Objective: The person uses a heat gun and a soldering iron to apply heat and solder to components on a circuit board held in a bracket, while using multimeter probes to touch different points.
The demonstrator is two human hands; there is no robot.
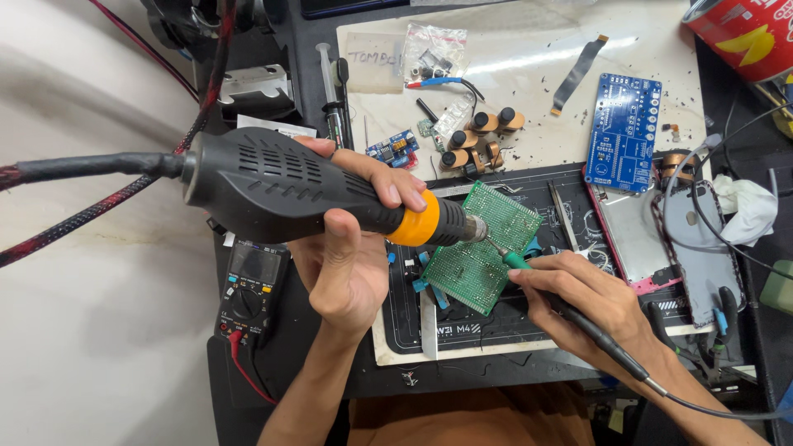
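Left hand (351, 239) wrapped around a hot-air rework gun (281, 186), dark grey ribbed body with an orange collar near the nozzle; fingers closed over the top, palm under it, grip firm. Its thick cable runs off to the far left alongside a red-and-black braided cable (91, 211). The nozzle points right and sits just over the green perforated circuit board (487, 248), which lies tilted, corner-on, in the middle of a black work mat (462, 330). Right hand (591, 297) closed in a pen grip on a soldering iron (537, 281), green collar at its front, the tip touching the green board right beside the nozzle; its black cord trails off near right. Left of the mat, a black digital multimeter (250, 291) with a red lead. Far side, on a pale sheet: a cluster of small brown cylindrical components (479, 136), a small blue module (393, 149), a syringe (328, 78), a clear bag of parts (434, 49). Far right: a larger blue circuit board (624, 132), a dark flex ribbon (578, 73), a red can (743, 33). Right of the mat, an opened phone with a pink edge (661, 239).
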